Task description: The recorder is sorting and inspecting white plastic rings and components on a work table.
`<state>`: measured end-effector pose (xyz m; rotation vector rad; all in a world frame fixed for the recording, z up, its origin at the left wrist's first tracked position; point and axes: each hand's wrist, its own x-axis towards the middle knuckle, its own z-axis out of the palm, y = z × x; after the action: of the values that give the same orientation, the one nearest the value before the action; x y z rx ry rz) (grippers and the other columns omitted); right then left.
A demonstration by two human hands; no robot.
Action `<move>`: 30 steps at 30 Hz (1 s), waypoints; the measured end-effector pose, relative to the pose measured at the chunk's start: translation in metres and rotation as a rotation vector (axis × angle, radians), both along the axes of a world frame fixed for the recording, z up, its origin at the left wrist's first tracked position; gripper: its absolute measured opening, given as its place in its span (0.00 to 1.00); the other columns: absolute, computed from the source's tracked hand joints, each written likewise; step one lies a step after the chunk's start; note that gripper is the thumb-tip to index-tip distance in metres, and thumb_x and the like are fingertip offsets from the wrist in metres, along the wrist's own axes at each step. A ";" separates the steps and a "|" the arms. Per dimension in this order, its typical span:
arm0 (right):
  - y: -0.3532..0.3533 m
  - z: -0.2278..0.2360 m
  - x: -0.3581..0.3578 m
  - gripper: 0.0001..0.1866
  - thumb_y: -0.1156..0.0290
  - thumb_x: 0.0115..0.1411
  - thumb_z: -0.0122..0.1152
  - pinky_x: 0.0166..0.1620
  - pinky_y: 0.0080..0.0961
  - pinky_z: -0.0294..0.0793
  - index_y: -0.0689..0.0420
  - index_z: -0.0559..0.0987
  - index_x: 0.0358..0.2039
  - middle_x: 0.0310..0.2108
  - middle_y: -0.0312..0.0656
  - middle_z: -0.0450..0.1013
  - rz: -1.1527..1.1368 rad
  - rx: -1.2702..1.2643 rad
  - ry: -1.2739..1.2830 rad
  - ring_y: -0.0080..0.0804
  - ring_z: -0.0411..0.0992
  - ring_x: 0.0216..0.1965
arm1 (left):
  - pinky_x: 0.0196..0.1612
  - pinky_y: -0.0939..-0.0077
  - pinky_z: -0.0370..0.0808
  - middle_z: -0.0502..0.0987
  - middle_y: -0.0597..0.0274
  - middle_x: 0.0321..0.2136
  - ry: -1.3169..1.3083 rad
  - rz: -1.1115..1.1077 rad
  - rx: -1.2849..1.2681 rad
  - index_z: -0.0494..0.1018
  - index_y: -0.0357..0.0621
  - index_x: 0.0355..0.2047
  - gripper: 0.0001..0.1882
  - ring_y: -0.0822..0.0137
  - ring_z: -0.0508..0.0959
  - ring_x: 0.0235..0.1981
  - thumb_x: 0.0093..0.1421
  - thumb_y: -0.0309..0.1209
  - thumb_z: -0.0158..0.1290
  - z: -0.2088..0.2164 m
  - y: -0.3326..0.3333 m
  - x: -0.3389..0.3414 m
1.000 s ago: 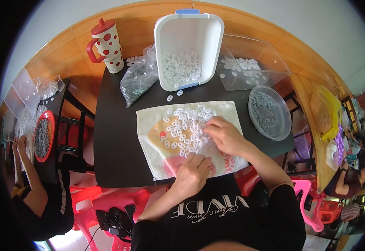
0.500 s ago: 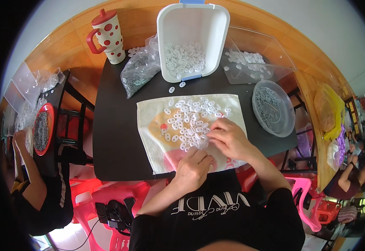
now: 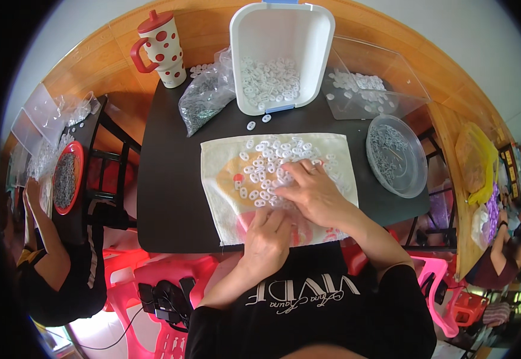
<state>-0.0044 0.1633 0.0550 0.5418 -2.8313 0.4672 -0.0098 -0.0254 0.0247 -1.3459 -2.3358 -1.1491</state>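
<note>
Small white oval plastic pieces with two holes lie in a loose heap on a pale towel with orange and pink patches. My right hand reaches over the heap's right side, thumb and fingers apart, fingertips touching the pieces. At the heap's near edge, my left hand has its fingers bent and drawn together. Whatever its fingertips may hold is hidden.
Behind the towel stands a white bin holding more pieces. A clear bag of grey bits and a spotted tumbler are left of it. A round clear tub sits right. A person works at the left table.
My right hand has spread its fingers and moved left over the heap. My left hand has shifted slightly left and nearer to me. The view has shifted a little.
</note>
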 end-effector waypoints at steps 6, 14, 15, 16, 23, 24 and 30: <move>0.020 0.000 0.009 0.12 0.78 0.49 0.64 0.52 0.42 0.66 0.55 0.84 0.37 0.54 0.50 0.68 -0.098 -0.006 -0.006 0.51 0.65 0.52 | 0.41 0.62 0.76 0.79 0.53 0.36 -0.020 0.089 0.035 0.78 0.34 0.32 0.10 0.50 0.75 0.38 0.47 0.17 0.62 0.007 -0.018 -0.010; -0.017 -0.008 0.000 0.12 0.80 0.45 0.62 0.51 0.44 0.65 0.59 0.81 0.33 0.56 0.50 0.67 -0.006 -0.063 0.024 0.50 0.64 0.54 | 0.41 0.61 0.76 0.79 0.51 0.36 -0.042 0.079 0.059 0.78 0.33 0.33 0.10 0.48 0.76 0.39 0.47 0.17 0.61 0.005 -0.020 -0.014; -0.018 -0.008 -0.002 0.10 0.80 0.46 0.59 0.50 0.43 0.65 0.59 0.80 0.32 0.55 0.49 0.67 -0.012 -0.061 0.050 0.49 0.65 0.53 | 0.41 0.61 0.76 0.79 0.51 0.36 -0.069 0.090 0.080 0.78 0.32 0.33 0.11 0.48 0.76 0.38 0.48 0.16 0.61 0.005 -0.020 -0.015; -0.020 -0.009 -0.002 0.10 0.80 0.46 0.59 0.50 0.43 0.65 0.59 0.80 0.32 0.55 0.49 0.67 -0.005 -0.064 0.052 0.49 0.65 0.53 | 0.41 0.61 0.77 0.79 0.50 0.36 -0.097 0.105 0.098 0.78 0.32 0.34 0.11 0.48 0.76 0.38 0.48 0.16 0.61 0.004 -0.021 -0.015; -0.012 -0.013 0.008 0.11 0.85 0.50 0.60 0.54 0.43 0.66 0.60 0.76 0.35 0.56 0.49 0.69 -0.058 -0.379 -0.009 0.51 0.67 0.53 | 0.40 0.66 0.77 0.80 0.50 0.38 -0.178 0.183 0.208 0.79 0.32 0.38 0.12 0.53 0.78 0.37 0.50 0.14 0.58 0.008 -0.016 -0.019; -0.010 -0.011 0.012 0.10 0.85 0.52 0.60 0.54 0.42 0.67 0.60 0.75 0.35 0.56 0.49 0.69 -0.036 -0.479 -0.022 0.51 0.67 0.52 | 0.39 0.68 0.77 0.80 0.51 0.38 -0.365 0.205 0.286 0.79 0.32 0.38 0.13 0.57 0.79 0.36 0.50 0.14 0.57 0.009 -0.014 -0.017; -0.011 -0.006 0.030 0.11 0.82 0.54 0.63 0.53 0.42 0.69 0.58 0.75 0.38 0.55 0.48 0.70 0.005 -0.576 0.016 0.50 0.68 0.52 | 0.35 0.80 0.75 0.82 0.57 0.29 -0.551 0.043 0.433 0.79 0.32 0.35 0.10 0.70 0.80 0.30 0.55 0.11 0.54 0.011 0.000 -0.017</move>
<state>0.0256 0.1519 0.0490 0.4238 -2.4994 1.2110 -0.0263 -0.0250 0.0357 -0.8999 -2.2119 -2.0722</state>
